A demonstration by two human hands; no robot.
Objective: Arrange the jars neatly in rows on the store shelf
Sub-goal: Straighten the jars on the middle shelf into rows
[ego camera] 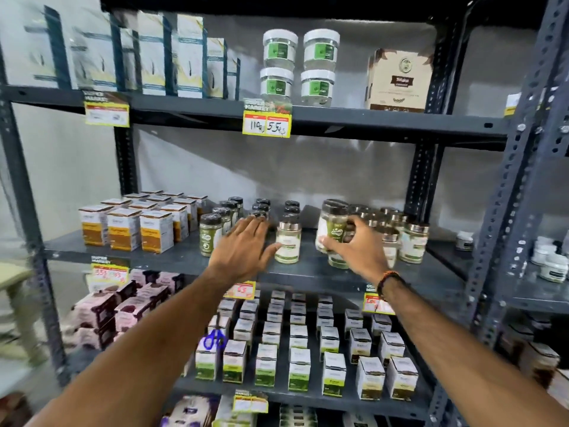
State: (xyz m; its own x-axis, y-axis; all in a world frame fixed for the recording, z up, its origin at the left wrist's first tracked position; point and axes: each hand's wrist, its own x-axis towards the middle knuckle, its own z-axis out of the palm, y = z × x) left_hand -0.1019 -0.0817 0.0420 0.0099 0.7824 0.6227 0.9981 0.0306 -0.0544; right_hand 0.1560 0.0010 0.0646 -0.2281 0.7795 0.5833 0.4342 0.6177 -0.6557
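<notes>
Small dark-lidded jars stand in rows on the middle shelf (184, 257). My right hand (354, 245) grips a green-labelled jar (331, 226), lifted and tilted above the shelf, in front of a cluster of silver-lidded jars (412, 241) at the right. My left hand (243, 245) is flat with fingers spread, reaching among the dark-lidded rows (260, 208). Its thumb is close to a white-labelled jar (288, 238) that stands alone near the front; whether they touch I cannot tell. Left of that hand stands an olive jar (209, 234).
Orange-and-white boxes (123, 226) fill the shelf's left part. Four white-lidded tubs (298, 66) and a brown box (400, 81) stand on the shelf above. White-and-green boxes (298, 349) line the shelf below. Another rack (523, 180) at the right holds white tubs (551, 263).
</notes>
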